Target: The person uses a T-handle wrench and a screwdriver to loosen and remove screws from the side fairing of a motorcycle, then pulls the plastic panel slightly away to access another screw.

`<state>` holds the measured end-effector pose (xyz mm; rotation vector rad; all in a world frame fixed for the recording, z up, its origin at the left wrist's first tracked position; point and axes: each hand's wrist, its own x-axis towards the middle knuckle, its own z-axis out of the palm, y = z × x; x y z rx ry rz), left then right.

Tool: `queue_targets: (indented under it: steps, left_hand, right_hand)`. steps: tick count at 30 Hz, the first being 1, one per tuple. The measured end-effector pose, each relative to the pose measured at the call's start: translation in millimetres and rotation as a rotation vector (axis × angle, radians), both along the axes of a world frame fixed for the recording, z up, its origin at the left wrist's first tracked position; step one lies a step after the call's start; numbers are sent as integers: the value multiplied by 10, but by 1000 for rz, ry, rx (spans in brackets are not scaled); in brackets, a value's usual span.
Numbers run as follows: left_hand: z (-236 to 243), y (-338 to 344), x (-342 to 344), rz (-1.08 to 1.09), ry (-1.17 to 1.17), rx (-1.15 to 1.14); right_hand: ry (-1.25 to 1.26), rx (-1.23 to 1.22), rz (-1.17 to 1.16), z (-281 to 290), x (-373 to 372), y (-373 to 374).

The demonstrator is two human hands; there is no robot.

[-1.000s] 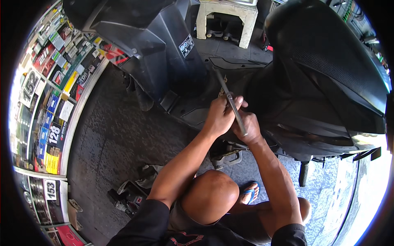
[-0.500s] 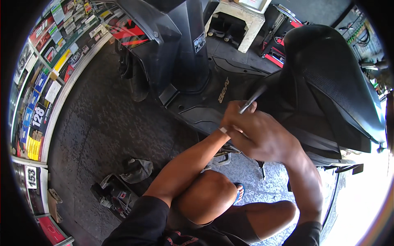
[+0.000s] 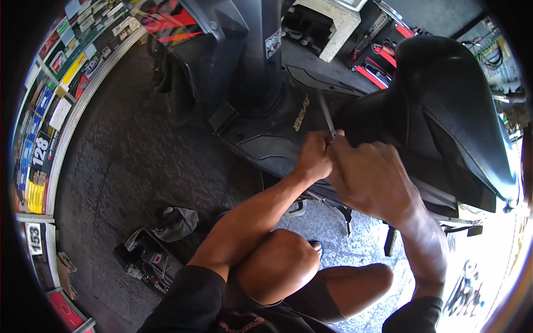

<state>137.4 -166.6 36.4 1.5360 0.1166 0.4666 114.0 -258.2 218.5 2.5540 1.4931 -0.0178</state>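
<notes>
My left hand (image 3: 315, 155) is closed around a long, narrow metal tool (image 3: 326, 114), raised over the black scooter's floorboard (image 3: 266, 141). My right hand (image 3: 369, 172) is closed on the same tool beside my left, its back toward me and much of its fingertips hidden. The tool's upper end points away from me; its lower part is hidden by my hands. The scooter's dark textured seat (image 3: 449, 105) is to the right of my hands, and its front panel (image 3: 233, 66) rises beyond them to the left.
A display case (image 3: 53, 119) with packaged parts curves along the left. An open toolbox (image 3: 150, 261) and grey cloth (image 3: 177, 222) lie by my left arm. A white stand (image 3: 338, 28) and red tool rack (image 3: 371, 77) are at the back. Tools (image 3: 466, 288) lie in glare at lower right.
The tool has changed angle twice, now again tilting up-left. My right hand has risen and turned over, its back now toward me. The view has shifted slightly.
</notes>
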Motion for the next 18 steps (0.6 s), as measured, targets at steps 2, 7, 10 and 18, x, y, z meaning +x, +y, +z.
queue_targets:
  steps: [2,7,10,18]
  left_hand:
    - [-101,-106,45,-75,-73,81]
    - [-716,-223,285,-207,-331,-204]
    - [-217,-79,40,-115,-167,109]
    - [-217,1,-21,-1,-239,262]
  right_hand:
    - [146,106,57,-33,42,98]
    - [380,224,113,-183,382,451]
    - [383,276,156,-254,527,352]
    - [62,139,74,-120,404,567]
